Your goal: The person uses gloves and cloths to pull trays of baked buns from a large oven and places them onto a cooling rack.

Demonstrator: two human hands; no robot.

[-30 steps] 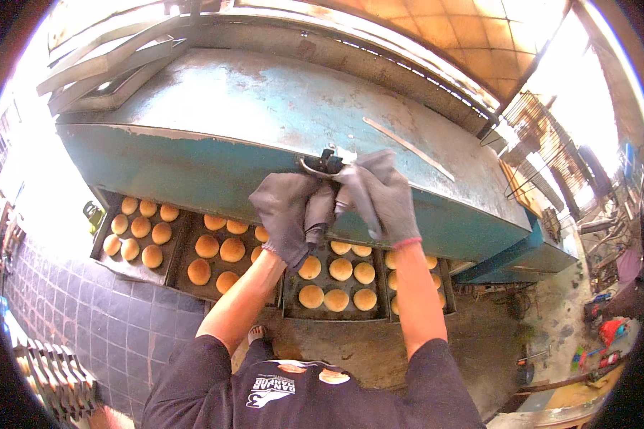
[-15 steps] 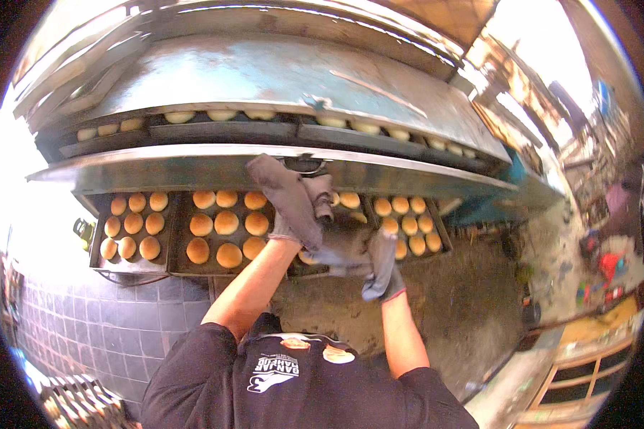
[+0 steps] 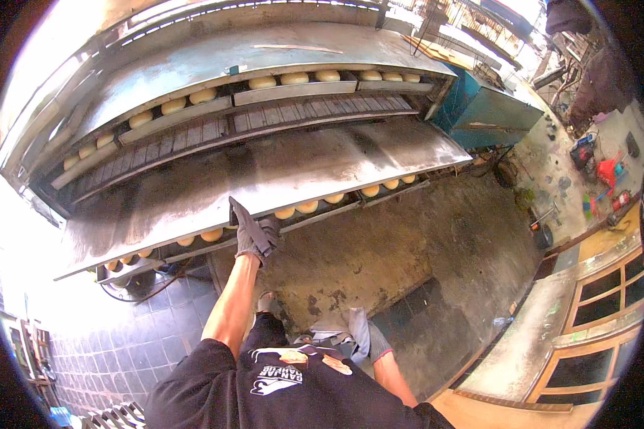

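My left hand (image 3: pixel 254 239), in a dark grey glove, is at the front edge of the oven door (image 3: pixel 286 168). Its fingers are closed at the rim, though the grip is partly hidden. The door is folded down, nearly flat. By my waist, my right hand (image 3: pixel 378 343), also gloved, holds a crumpled grey cloth (image 3: pixel 340 334). Pale round buns (image 3: pixel 293 78) sit in dark trays (image 3: pixel 304 91) in the oven's upper part. Below the door edge, browner buns (image 3: pixel 308 207) show in trays, mostly covered by the door.
A slatted dark surface (image 3: pixel 257 118) lies inside the oven, behind the door. The oven's blue side box (image 3: pixel 490 107) juts out at the right. Dark tiles (image 3: pixel 132 336) and stained concrete (image 3: pixel 379 243) make up the floor. Wooden-framed windows (image 3: pixel 601 293) stand at the right.
The oven door has swung down from upright, now covering most of the lower buns. My left hand came down with it. My right hand drew back toward my waist with the cloth.
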